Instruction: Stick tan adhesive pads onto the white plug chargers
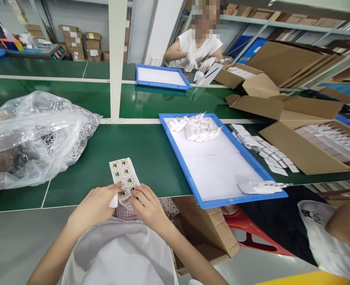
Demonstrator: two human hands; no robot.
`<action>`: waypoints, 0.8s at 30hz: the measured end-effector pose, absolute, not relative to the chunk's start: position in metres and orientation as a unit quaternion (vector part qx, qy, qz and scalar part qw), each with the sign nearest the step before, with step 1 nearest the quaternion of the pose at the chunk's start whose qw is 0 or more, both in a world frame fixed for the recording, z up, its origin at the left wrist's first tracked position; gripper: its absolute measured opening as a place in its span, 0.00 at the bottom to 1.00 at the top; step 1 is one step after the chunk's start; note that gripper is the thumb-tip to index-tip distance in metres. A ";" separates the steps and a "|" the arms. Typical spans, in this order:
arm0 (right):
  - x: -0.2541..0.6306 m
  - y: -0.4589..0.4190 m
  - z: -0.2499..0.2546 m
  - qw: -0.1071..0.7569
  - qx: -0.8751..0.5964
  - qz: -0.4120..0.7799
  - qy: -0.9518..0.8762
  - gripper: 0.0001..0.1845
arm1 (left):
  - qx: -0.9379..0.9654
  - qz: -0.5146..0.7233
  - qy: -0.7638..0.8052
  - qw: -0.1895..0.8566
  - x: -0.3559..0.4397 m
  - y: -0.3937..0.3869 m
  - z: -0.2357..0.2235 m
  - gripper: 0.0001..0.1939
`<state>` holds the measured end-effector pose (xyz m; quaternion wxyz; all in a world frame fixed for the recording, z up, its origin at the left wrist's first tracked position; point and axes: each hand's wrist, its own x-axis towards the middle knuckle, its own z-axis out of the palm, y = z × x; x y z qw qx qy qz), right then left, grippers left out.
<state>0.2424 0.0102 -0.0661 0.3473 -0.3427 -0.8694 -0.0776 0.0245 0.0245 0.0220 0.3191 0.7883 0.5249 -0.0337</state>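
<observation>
A white sheet of small square labels (123,177) sticks out over the table's near edge, tilted to the left. My left hand (99,204) grips its lower end together with a small white part (113,201). My right hand (146,206) is closed in a pinch on the sheet's lower right, fingertips on one of the labels. Both hands rest above my lap, covered by a white garment. A blue tray (192,180) with a white liner lies to the right, holding a heap of white plug adapters (197,127) at its far end.
A crumpled clear plastic bag (35,134) with dark parts lies at the left. Open cardboard boxes (305,150) of white parts stand at the right, loose white pieces (263,152) beside the tray. A white post (117,59) rises mid-table. One person works across the table, another sits at my right.
</observation>
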 end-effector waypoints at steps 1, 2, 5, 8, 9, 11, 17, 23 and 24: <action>0.243 0.014 -0.063 0.347 -0.339 -0.074 -0.871 0.13 | 0.790 -0.037 0.526 0.312 0.025 0.028 0.023 0.37; 0.243 0.018 -0.061 0.347 -0.336 -0.070 -0.873 0.13 | 0.792 -0.043 0.529 0.302 0.025 0.032 0.024 0.37; 0.242 0.032 -0.058 0.345 -0.328 -0.053 -0.878 0.12 | 0.795 -0.058 0.540 0.270 0.025 0.046 0.023 0.39; 0.240 0.043 -0.058 0.353 -0.334 -0.031 -0.874 0.13 | 0.797 -0.052 0.545 0.256 0.025 0.063 0.020 0.38; 0.239 0.045 -0.057 0.360 -0.336 -0.021 -0.870 0.13 | 0.797 -0.049 0.546 0.253 0.024 0.069 0.020 0.37; 0.237 0.048 -0.056 0.380 -0.340 0.002 -0.860 0.13 | 0.798 -0.042 0.548 0.250 0.023 0.080 0.019 0.35; 0.239 0.054 -0.046 0.486 -0.333 0.127 -0.798 0.12 | 0.793 -0.013 0.548 0.265 0.018 0.102 0.017 0.34; 0.243 0.054 -0.020 0.611 -0.386 0.332 -0.606 0.08 | 0.777 0.086 0.556 0.282 0.010 0.101 0.013 0.30; 0.243 0.053 -0.014 0.621 -0.395 0.371 -0.566 0.10 | 0.770 0.109 0.563 0.280 0.009 0.097 0.013 0.28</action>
